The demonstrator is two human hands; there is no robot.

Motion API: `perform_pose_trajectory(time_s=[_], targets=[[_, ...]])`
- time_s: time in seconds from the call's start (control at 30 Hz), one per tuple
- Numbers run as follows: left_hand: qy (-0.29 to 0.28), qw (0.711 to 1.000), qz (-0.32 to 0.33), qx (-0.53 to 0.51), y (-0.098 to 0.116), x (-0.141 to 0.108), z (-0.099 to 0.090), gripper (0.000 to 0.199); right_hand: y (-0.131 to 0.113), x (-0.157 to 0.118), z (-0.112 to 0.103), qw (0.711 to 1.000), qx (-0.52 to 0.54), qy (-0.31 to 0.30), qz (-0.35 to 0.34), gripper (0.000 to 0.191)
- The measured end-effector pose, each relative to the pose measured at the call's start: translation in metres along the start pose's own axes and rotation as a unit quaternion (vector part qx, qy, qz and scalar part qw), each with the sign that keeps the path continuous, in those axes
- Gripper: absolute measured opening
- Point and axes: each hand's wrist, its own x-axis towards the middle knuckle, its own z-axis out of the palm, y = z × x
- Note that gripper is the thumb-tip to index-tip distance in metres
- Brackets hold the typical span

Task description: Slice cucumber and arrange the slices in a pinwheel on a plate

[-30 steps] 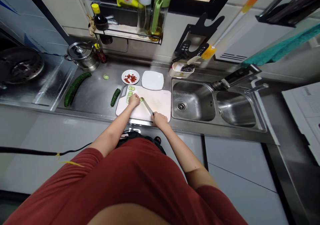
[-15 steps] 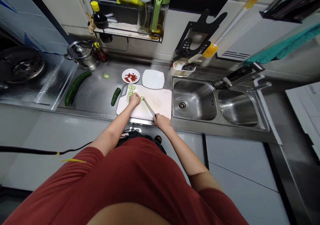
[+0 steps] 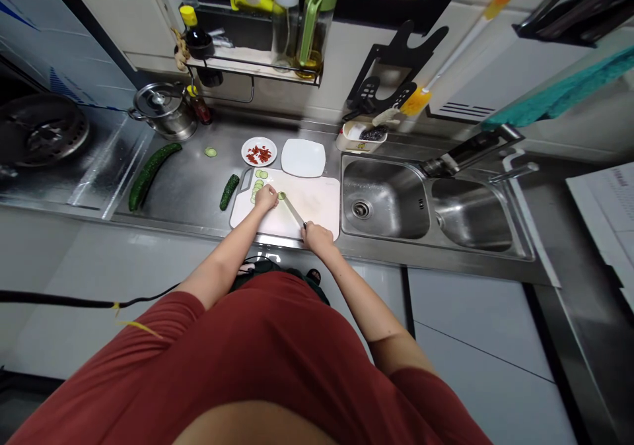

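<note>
My right hand [image 3: 317,235] is closed round the handle of a kitchen knife [image 3: 294,212], whose blade slants up and left over the white cutting board [image 3: 317,201]. A pale green cucumber slice [image 3: 281,195] lies at the blade's tip. Just left of it, my left hand [image 3: 266,197] rests over the board with fingers drawn together; whatever they may hold is hidden. Several cucumber slices [image 3: 258,185] lie beside and behind that hand. Off the board's left edge is a piece of cucumber [image 3: 229,191].
Behind the board stand a plate of chopped red pieces [image 3: 259,152] and a white square plate [image 3: 303,157]. A long cucumber [image 3: 152,174] and a cut end [image 3: 211,151] lie left, near a steel pot [image 3: 166,109]. The double sink [image 3: 386,197] adjoins the board's right side.
My right hand has shifted slightly left, and the knife handle with it. My left hand stays in nearly the same place beside the slice.
</note>
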Motion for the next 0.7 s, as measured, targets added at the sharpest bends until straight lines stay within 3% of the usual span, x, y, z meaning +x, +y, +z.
perform_pose_trajectory(time_s=[0.7], targets=[[-0.005, 1.0, -0.014, 0.006, 0.0026, -0.0016, 0.0003, 0.015, -0.0047, 0.003, -0.0029, 1.0, 0.002, 0.008, 0.0, 0.036]])
